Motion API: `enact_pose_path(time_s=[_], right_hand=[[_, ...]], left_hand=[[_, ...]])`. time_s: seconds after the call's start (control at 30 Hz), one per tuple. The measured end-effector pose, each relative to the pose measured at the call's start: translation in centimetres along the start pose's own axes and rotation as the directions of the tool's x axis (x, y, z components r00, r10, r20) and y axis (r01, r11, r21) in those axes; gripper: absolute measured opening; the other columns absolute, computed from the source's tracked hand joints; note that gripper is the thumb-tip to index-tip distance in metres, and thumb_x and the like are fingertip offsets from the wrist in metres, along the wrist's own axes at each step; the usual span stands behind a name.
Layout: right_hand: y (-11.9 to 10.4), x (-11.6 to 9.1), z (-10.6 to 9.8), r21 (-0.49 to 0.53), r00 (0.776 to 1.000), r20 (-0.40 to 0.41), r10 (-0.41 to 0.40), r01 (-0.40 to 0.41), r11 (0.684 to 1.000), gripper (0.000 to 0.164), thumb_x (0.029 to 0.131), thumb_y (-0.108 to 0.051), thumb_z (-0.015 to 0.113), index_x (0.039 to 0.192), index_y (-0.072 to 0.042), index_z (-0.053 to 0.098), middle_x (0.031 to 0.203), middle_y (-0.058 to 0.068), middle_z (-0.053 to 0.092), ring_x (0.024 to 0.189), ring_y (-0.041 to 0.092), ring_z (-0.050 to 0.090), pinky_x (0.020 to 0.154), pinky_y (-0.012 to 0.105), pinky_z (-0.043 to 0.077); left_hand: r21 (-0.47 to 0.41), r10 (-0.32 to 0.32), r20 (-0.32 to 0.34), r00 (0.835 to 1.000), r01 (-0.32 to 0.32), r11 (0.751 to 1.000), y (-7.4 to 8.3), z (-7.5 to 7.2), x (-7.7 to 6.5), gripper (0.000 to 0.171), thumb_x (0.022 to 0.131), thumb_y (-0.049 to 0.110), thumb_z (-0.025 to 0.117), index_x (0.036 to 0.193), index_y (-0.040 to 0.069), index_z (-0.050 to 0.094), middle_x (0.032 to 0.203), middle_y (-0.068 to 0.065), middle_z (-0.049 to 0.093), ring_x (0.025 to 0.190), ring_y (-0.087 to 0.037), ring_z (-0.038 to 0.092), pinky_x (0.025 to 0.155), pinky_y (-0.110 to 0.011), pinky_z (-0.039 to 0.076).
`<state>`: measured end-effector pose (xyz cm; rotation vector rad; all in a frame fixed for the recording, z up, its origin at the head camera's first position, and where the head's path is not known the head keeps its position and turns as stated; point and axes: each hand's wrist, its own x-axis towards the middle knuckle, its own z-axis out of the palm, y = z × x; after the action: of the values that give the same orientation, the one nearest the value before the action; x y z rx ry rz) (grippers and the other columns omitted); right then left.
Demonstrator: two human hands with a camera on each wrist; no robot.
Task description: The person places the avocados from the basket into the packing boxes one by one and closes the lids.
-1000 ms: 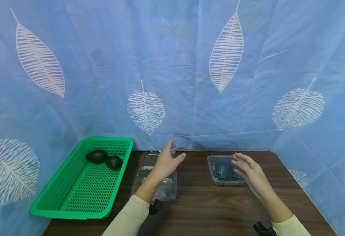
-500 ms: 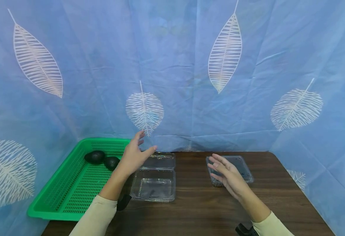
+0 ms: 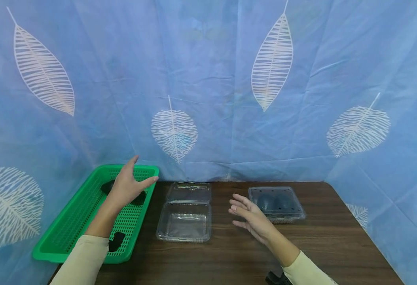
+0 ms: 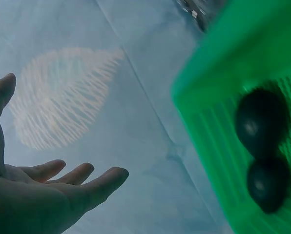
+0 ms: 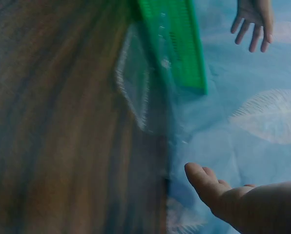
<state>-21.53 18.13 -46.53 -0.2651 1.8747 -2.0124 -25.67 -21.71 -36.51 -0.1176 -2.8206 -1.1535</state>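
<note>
Holding left grip [image 3: 125, 187] spread near two dark fruits [image 4: 261, 123] in a green basket [image 3: 81, 208], hovering right grip [image 3: 254, 217], fingers parted, between clear boxes [image 3: 185, 230] on the counter [image 3: 230, 257]

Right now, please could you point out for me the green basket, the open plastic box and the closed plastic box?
Green basket [image 3: 128, 217]: head view, on its bare slotted floor.
Open plastic box [image 3: 184, 228]: head view, on its near half.
Closed plastic box [image 3: 285, 215]: head view, on its lid's near edge.

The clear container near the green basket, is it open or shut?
Open: the clear container lies unfolded on the table, one half behind the other.
</note>
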Motion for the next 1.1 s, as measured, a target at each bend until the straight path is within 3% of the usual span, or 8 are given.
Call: enact_pose_path(time_s=[0.33, 0.53, 0.73, 0.97, 1.1], right_hand=[[3.4, 2.0, 2.8, 0.020, 0.988, -0.027, 0.150, -0.149, 0.989, 0.080, 0.103, -0.032, 0.064, 0.161, 0.000, 0.020, 0.157, 0.031, 0.033, 0.140, 0.049, 0.043, 0.106, 0.060, 0.049], [4.5, 3.1, 4.3, 0.018, 0.980, -0.041, 0.195, -0.194, 0.981, 0.072, 0.100, -0.027, 0.068, 0.152, 0.005, 0.030, 0.137, 0.023, 0.051, 0.120, 0.036, 0.056, 0.097, 0.053, 0.057], [5.2, 3.7, 5.3, 0.016, 0.973, -0.043, 0.229, -0.228, 0.974, 0.060, 0.099, -0.023, 0.070, 0.141, 0.005, 0.039, 0.125, 0.016, 0.057, 0.101, 0.025, 0.061, 0.088, 0.046, 0.061], [5.8, 4.0, 6.0, -0.001, 0.968, -0.068, 0.242, -0.242, 0.970, 0.055, 0.098, -0.022, 0.071, 0.136, 0.006, 0.042, 0.117, 0.014, 0.057, 0.098, 0.023, 0.057, 0.077, 0.033, 0.061], [6.0, 4.0, 6.2, 0.002, 0.965, -0.082, 0.248, -0.249, 0.969, 0.053, 0.099, -0.020, 0.070, 0.135, 0.007, 0.042, 0.117, 0.014, 0.057, 0.097, 0.023, 0.057, 0.075, 0.032, 0.061]], left_hand=[[0.024, -0.055, 0.004, 0.998, 0.055, 0.998, -3.9, -2.5, 1.7, 0.110, 0.095, 0.046, 0.074, 0.165, 0.000, 0.002, 0.167, -0.034, 0.012, 0.151, -0.057, 0.018, 0.111, -0.074, 0.032], [0.050, -0.064, 0.014, 0.998, 0.064, 0.997, -6.1, -3.0, 2.4, 0.111, 0.095, 0.049, 0.073, 0.164, -0.002, 0.003, 0.166, -0.036, 0.012, 0.149, -0.059, 0.020, 0.110, -0.075, 0.033], [0.077, -0.111, 0.041, 0.993, 0.107, 0.991, -8.1, -2.9, 3.1, 0.111, 0.096, 0.048, 0.072, 0.163, -0.005, 0.002, 0.164, -0.040, 0.012, 0.145, -0.062, 0.021, 0.107, -0.075, 0.035], [0.056, -0.218, 0.100, 0.971, 0.214, 0.975, -10.8, -1.8, 3.6, 0.111, 0.099, 0.053, 0.065, 0.161, -0.010, -0.003, 0.162, -0.043, 0.007, 0.146, -0.063, 0.018, 0.110, -0.073, 0.034], [0.029, -0.308, 0.146, 0.940, 0.307, 0.951, -11.2, -1.2, 3.8, 0.114, 0.099, 0.058, 0.060, 0.160, -0.011, -0.008, 0.163, -0.043, 0.000, 0.148, -0.062, 0.011, 0.113, -0.073, 0.030]])
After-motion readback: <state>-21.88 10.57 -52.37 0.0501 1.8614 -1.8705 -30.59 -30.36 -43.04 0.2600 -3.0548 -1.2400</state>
